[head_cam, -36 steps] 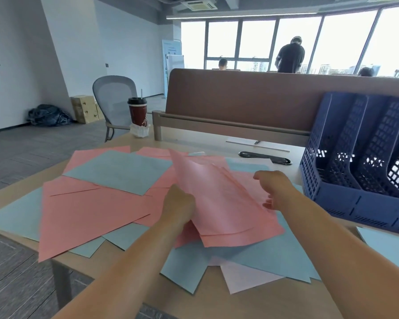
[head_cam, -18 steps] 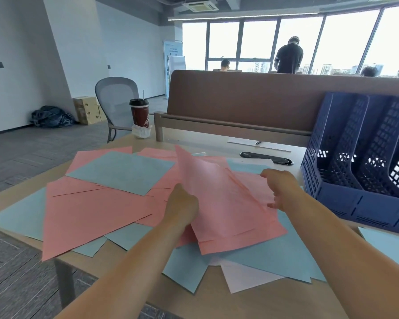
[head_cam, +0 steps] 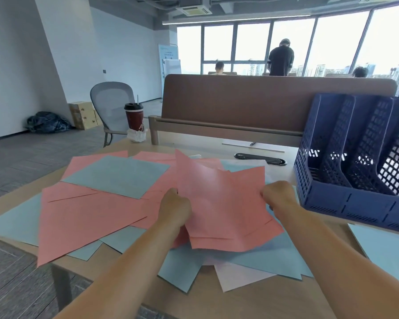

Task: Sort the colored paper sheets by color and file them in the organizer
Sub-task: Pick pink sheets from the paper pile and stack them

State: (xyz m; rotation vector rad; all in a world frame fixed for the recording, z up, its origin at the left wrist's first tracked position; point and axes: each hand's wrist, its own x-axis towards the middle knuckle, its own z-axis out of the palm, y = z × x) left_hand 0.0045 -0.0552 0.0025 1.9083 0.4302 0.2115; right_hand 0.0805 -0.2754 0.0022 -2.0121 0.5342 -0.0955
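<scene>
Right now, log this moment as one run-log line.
stage: pink stack in hand | left hand: grips pink sheets | right hand: grips same sheets | organizer: no paper visible inside

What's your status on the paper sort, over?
Left hand and right hand both grip pink sheets, lifted off the pile. Blue organizer at right, no paper seen in it. Blue sheets loose on desk; nothing blocks the organizer.

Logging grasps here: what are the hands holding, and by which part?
A small stack of pink sheets: the left hand grips its left edge, and the right hand grips its right edge.
</scene>
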